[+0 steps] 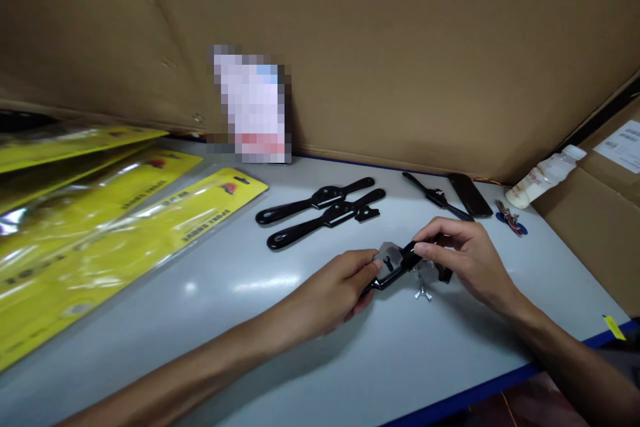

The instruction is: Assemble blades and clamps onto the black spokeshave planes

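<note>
Left hand [345, 283] pinched spokeshave [395, 268] body | right hand [463, 250] gripped its far end | wing nut [423, 292] lay just below | best kept steady, low over bench [300, 347]

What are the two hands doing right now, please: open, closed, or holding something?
Left hand: closed on one end of the black spokeshave.
Right hand: fingers closed on the other end of the same spokeshave.

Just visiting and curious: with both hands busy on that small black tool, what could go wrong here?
The wing nut lies loose on the table under the right hand; a nudge might send it rolling off. The black tool is pinched only by fingertips of both hands, left hand included, so it could slip. Its metal blade might nick a finger.
</note>
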Demonstrator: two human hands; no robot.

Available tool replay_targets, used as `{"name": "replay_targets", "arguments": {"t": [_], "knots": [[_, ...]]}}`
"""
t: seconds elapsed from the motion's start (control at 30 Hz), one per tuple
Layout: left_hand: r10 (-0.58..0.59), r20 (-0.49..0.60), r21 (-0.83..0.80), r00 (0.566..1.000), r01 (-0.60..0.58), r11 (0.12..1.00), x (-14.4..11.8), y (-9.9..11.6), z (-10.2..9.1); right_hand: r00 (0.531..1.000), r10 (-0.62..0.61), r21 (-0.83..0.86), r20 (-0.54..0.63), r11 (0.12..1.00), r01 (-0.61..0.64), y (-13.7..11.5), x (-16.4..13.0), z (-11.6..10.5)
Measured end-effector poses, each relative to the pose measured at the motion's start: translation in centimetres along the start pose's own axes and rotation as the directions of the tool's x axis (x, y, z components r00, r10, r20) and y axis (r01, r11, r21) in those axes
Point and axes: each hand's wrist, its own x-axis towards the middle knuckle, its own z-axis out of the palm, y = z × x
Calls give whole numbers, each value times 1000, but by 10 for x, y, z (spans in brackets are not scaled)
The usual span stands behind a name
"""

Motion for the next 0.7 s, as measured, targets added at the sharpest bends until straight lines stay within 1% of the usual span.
{"name": "replay_targets", "arguments": {"t": [0.07, 0.13, 0.23, 0.33, 0.5, 0.7], "knots": [[9, -10, -2, 1000, -9, 1000, 0, -1, 0, 999, -39, -77, -4, 996, 39, 1, -3, 8], [12, -2, -12, 1000, -12, 1000, 1, -2, 0, 993, -117, -175, -11, 978, 113, 5, -5, 15], [-5, -3, -42, 1000, 5, 999, 2, -3, -1, 964, -265, -344, -4, 906, 247, 12, -6, 24], [-30, -15, -59, 999, 29, 998, 3, -1, -1, 936, -352, -465, 0, 829, 311, 16, -4, 27], [-14, -17, -42, 1000, 14, 999, 2, -1, -1, 916, -401, -509, 35, 781, 361, 17, -3, 27], [43, 29, -39, 999, -42, 998, 1, -4, -1, 913, -406, -602, 42, 719, 347, 21, -2, 31]]}}
